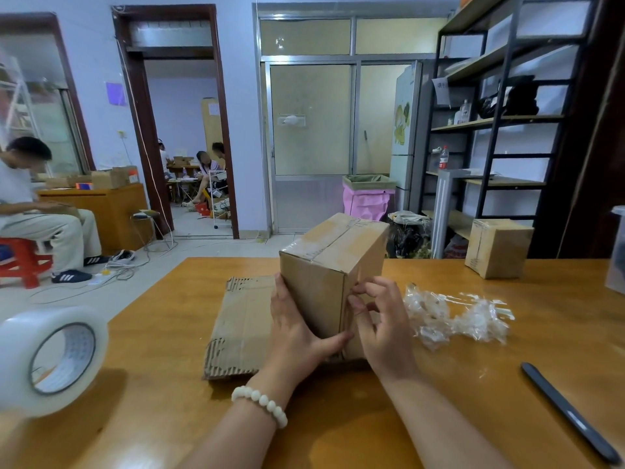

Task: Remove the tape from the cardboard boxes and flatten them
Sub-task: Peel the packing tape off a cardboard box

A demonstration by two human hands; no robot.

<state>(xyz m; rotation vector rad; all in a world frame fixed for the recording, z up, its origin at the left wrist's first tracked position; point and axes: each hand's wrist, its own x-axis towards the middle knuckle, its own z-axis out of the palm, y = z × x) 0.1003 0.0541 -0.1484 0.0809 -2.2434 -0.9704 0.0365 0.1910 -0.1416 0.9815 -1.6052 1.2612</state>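
Observation:
A sealed brown cardboard box [329, 262] stands in the middle of the wooden table [162, 384], with clear tape along its top seam. My left hand [297, 326] lies flat against its near left face, thumb along the bottom edge. At the box's near corner edge, my right hand [378, 319] has its fingers curled and its fingertips picking at the tape there. Under and left of the box lies a flattened cardboard box [236, 330]. A second taped box [497, 247] sits at the far right.
A crumpled heap of removed clear tape [456, 316] lies right of the box. A large tape roll [50, 358] stands at the near left and a dark pen-like tool [568, 411] at the near right. A person sits on a red stool at far left.

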